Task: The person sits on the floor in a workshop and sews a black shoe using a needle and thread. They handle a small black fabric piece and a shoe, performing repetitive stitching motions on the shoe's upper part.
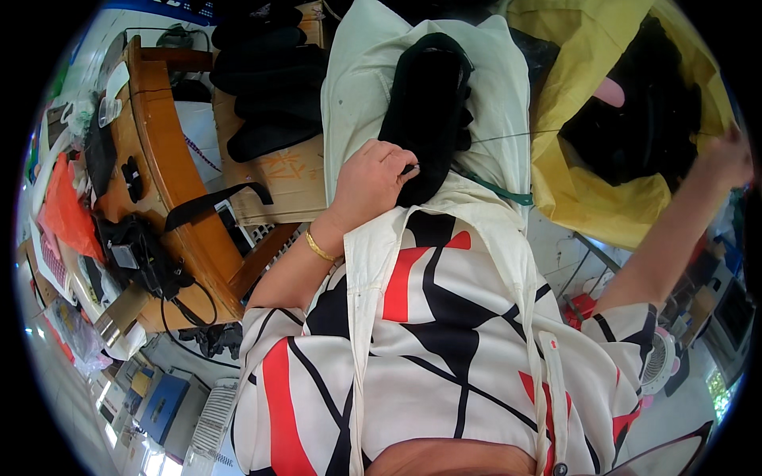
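Observation:
A black cloth shoe (432, 95) lies lengthwise on the pale cloth (349, 95) over my lap, its opening facing up. My left hand (375, 178) is closed on the shoe's near end, thumb and fingers pinching its edge; a small dark thing shows at the fingertips. From the shoe's right side a dark thread (508, 138) runs taut to the right. It leads across a yellow bag to my right hand (726, 163), which is held far out with the arm stretched. That hand is closed and somewhat blurred; whether it also holds a needle cannot be made out.
Several black shoes (270, 95) are piled on a cardboard box (278, 174) at the far left. Beside it stands a wooden stool or table (171, 174) with a black strap (214, 205) and a black pouch (131, 250). The yellow bag (603, 214) at right holds black items.

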The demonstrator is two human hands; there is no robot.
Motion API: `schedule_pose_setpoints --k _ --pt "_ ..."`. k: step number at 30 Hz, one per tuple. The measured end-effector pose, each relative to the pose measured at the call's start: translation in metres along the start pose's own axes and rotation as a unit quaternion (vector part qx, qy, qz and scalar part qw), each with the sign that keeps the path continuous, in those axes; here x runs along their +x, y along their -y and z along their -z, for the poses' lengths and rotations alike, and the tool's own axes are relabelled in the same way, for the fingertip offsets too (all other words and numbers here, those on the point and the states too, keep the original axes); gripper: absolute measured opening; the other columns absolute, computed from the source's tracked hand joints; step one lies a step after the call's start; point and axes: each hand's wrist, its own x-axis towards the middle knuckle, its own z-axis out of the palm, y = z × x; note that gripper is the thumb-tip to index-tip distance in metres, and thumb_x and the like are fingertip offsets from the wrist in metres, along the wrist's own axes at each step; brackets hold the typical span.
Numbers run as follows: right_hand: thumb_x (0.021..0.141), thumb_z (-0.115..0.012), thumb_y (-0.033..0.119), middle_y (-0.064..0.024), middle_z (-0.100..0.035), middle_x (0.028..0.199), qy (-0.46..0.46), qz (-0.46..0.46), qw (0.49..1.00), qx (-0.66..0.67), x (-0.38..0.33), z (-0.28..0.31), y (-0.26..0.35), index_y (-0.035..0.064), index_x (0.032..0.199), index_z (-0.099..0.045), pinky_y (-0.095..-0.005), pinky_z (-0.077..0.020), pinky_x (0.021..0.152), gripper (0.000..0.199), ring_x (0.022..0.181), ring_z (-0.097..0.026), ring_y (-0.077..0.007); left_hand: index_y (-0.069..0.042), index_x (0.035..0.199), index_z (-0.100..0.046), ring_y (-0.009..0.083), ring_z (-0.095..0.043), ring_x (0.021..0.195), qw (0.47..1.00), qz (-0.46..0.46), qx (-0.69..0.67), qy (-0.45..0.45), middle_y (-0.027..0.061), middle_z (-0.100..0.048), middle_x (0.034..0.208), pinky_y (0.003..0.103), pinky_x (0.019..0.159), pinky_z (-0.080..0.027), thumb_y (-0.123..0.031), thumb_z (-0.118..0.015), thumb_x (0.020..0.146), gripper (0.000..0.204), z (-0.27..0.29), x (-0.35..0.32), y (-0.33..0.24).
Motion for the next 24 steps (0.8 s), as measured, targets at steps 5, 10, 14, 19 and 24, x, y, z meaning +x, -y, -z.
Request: schedule_pose_setpoints --k 5,10,14,19,24 --pt "0.097 -0.061 0.012 -0.0053 -0.068 0.087 0.317 -0.202 0.927 0.001 -0.217 -0.121 0.055 0.0016 0.108 -0.064 -0.0242 -0.052 0.066 0.016 0.077 -0.064 -0.0106 -0.008 0.092 -0.066 0.0275 -0.06 0.085 1.0 0.026 -0.007 -0.009 0.0064 -0.064 0.087 0.037 0.074 -0.051 -0.01 -0.076 0.077 0.018 0.0 -0.004 -0.001" --pt "0.094 -0.063 0.016 -0.0068 -0.063 0.072 0.643 -0.26 0.716 -0.078 -0.339 -0.136 0.084 0.0079 0.106 -0.067 -0.0337 -0.0483 0.055 0.015 0.059 -0.062 -0.0163 -0.007 0.096 -0.064 0.0305 -0.06 0.087 0.998 0.054 -0.008 -0.026 0.0079 -0.063 0.088 0.039 0.076 -0.05 -0.009 -0.077 0.078 0.022 -0.001 -0.004 -0.001" --pt "0.093 -0.06 0.013 -0.0132 -0.065 0.072 0.684 -0.086 0.717 -0.104 -0.365 -0.125 0.088 0.0055 0.102 -0.066 -0.0372 -0.0496 0.058 0.013 0.062 -0.064 -0.0294 -0.008 0.095 -0.064 0.0298 -0.06 0.085 0.997 0.039 -0.006 -0.059 0.0072 -0.063 0.089 0.039 0.072 -0.051 -0.006 -0.078 0.075 0.025 -0.007 -0.01 0.003" --pt "0.09 -0.059 0.012 -0.0141 -0.064 0.067 0.701 -0.029 0.7 -0.135 -0.367 -0.122 0.095 0.0065 0.097 -0.065 -0.0438 -0.0503 0.056 0.011 0.062 -0.064 -0.0336 -0.009 0.094 -0.064 0.0275 -0.061 0.081 0.994 0.024 -0.023 -0.106 0.0055 -0.064 0.087 0.037 0.067 -0.052 -0.002 -0.08 0.069 0.031 -0.017 -0.017 0.009" --pt "0.087 -0.061 0.012 -0.0134 -0.063 0.065 0.696 -0.004 0.706 -0.132 -0.371 -0.12 0.091 0.0071 0.096 -0.065 -0.0435 -0.0495 0.054 0.011 0.06 -0.064 -0.0324 -0.01 0.094 -0.064 0.027 -0.062 0.081 0.994 0.02 -0.018 -0.11 0.0051 -0.064 0.087 0.036 0.067 -0.052 0.0 -0.081 0.068 0.033 -0.018 -0.017 0.01"
